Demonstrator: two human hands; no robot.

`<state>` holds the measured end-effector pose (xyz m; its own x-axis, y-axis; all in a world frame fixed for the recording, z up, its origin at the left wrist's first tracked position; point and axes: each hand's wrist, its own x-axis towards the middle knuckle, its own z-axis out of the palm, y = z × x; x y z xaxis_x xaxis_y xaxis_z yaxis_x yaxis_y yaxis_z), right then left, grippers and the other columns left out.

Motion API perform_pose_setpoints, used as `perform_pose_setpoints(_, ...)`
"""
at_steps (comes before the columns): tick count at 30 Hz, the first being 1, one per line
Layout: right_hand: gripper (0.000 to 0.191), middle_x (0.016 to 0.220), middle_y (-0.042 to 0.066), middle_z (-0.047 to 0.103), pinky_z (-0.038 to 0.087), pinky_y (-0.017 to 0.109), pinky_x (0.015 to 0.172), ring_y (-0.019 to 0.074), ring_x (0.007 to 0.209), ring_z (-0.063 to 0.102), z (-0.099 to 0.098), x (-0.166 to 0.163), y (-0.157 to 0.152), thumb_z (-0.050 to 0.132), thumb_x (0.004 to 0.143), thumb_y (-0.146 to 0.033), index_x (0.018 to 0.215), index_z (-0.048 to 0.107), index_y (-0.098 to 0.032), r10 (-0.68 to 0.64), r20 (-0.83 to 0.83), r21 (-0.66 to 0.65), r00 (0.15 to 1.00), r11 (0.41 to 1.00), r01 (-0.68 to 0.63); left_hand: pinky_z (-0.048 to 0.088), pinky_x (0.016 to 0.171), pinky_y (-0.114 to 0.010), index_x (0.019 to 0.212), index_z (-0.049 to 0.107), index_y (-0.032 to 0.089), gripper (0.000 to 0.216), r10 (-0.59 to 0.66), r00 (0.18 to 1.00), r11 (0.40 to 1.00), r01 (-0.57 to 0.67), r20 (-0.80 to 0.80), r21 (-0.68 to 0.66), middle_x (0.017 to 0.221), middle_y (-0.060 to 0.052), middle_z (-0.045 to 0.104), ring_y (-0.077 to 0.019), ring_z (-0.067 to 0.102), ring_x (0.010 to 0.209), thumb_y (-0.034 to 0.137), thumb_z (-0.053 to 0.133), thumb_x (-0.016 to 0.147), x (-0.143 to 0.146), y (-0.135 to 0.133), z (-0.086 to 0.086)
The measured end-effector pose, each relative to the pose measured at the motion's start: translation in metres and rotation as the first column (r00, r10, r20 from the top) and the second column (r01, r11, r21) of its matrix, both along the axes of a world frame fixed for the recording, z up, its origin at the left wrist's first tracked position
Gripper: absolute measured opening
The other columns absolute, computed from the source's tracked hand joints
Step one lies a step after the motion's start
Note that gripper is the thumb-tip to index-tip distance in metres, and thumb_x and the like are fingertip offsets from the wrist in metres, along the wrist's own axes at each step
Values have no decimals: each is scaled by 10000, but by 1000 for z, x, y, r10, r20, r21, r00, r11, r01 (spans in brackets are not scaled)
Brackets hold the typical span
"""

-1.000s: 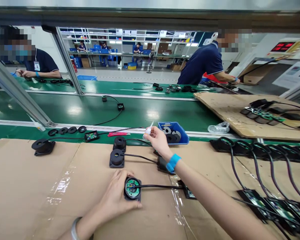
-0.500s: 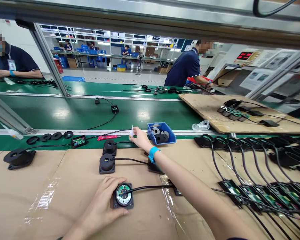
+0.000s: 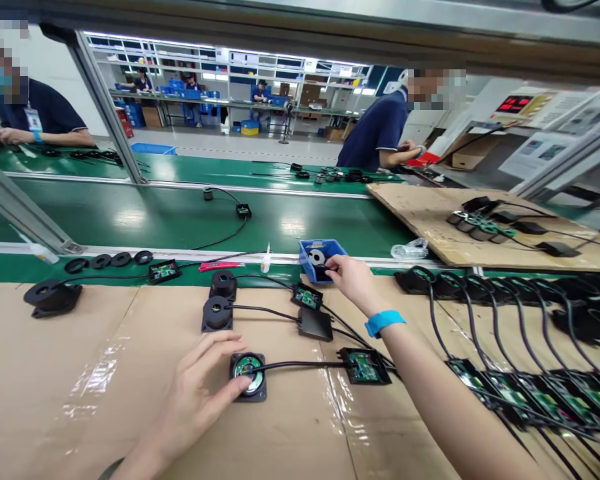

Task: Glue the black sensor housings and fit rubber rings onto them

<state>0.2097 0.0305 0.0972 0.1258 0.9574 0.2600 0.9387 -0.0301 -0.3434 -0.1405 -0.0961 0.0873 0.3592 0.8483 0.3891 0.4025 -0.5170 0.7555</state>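
Observation:
My left hand (image 3: 200,387) is spread open beside a square-based black housing (image 3: 249,377) with a round green circuit board inside. Its thumb lies over the housing's lower part; whether it touches cannot be told. A black cable (image 3: 303,364) runs from there to an open black box with a circuit board (image 3: 366,367). My right hand (image 3: 353,283) reaches the right side of a small blue bin (image 3: 310,248), thumb and fingers pinched by black discs in it. What they pinch is hidden. A grey ring (image 3: 317,259) also lies in the bin. Left of it stands a small white dropper bottle (image 3: 265,260).
Two capped black housings (image 3: 217,313) lie behind my left hand, another (image 3: 53,297) far left. Several black rings (image 3: 121,259) and a red cutter (image 3: 221,266) lie along the back edge. Wired boxes (image 3: 545,397) fill the right. Co-workers (image 3: 375,130) are across the bench.
My right hand has let go of the dropper bottle, which now stands on the bench, and moved right to the blue bin. My left hand has loosened from the housing's side.

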Motion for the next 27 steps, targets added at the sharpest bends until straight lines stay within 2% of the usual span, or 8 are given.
perform_pose_setpoints(5,136,789,57,669,539,304,589,172,654,637,16,-33,-51,608,905,-304,869,601,-173,162,-180,300,970,948,-103,607,839,-279,1202,675,222,294,127,960,972,-70,250,-226,1102,-93,709,-185,709,939,339,665,933,11,-12,0)
perform_pose_setpoints(8,94,822,26,678,557,239,563,135,651,658,25,-80,-107,585,928,-308,926,589,-214,406,-229,398,885,868,-295,619,874,-305,1378,575,227,521,132,858,856,153,496,-493,1279,-135,664,-230,712,1053,476,661,929,24,-22,5)
perform_pose_setpoints(10,59,814,22,679,567,225,621,131,702,670,26,-112,-139,580,919,-168,955,591,-213,589,-180,480,788,751,-452,611,898,-302,1422,538,246,613,119,785,772,312,608,-554,1326,-130,643,-243,704,1085,540,674,902,33,-28,11)
perform_pose_setpoints(12,151,829,40,694,572,229,692,140,773,682,25,-133,-160,561,913,-72,1004,596,-188,679,-103,538,727,653,-533,586,923,-258,1411,555,248,605,122,751,740,367,649,-564,1234,-101,695,-213,704,1071,529,694,893,39,-32,17)
perform_pose_setpoints(14,179,864,51,706,567,231,742,141,817,682,23,-139,-166,562,917,-43,1040,597,-169,710,-85,549,699,619,-562,554,955,-224,1407,560,258,555,132,755,748,349,643,-564,1112,-66,733,-178,692,1071,465,701,911,38,-34,21)
perform_pose_setpoints(18,159,982,60,692,543,279,850,165,953,651,11,-123,-157,568,946,-111,1090,590,-176,658,-202,438,725,723,-534,559,924,-219,1440,513,310,489,79,848,874,194,525,-446,1176,-49,654,-134,669,1014,358,636,969,20,-24,21)
perform_pose_setpoints(21,148,1046,64,668,530,304,873,183,1016,624,-6,-108,-154,515,992,-187,1117,592,-195,566,-192,279,801,814,-509,564,898,-219,1426,516,284,485,-2,967,948,83,254,-307,1206,-56,613,-129,653,990,292,638,956,3,-11,19)
perform_pose_setpoints(27,81,894,27,638,517,233,724,139,842,618,-26,-110,-166,503,1012,-201,1015,583,-206,519,-254,255,816,850,-461,561,951,-260,1128,633,214,163,-180,968,984,173,-177,-54,1228,-81,659,-181,654,1143,265,612,975,-7,2,19)
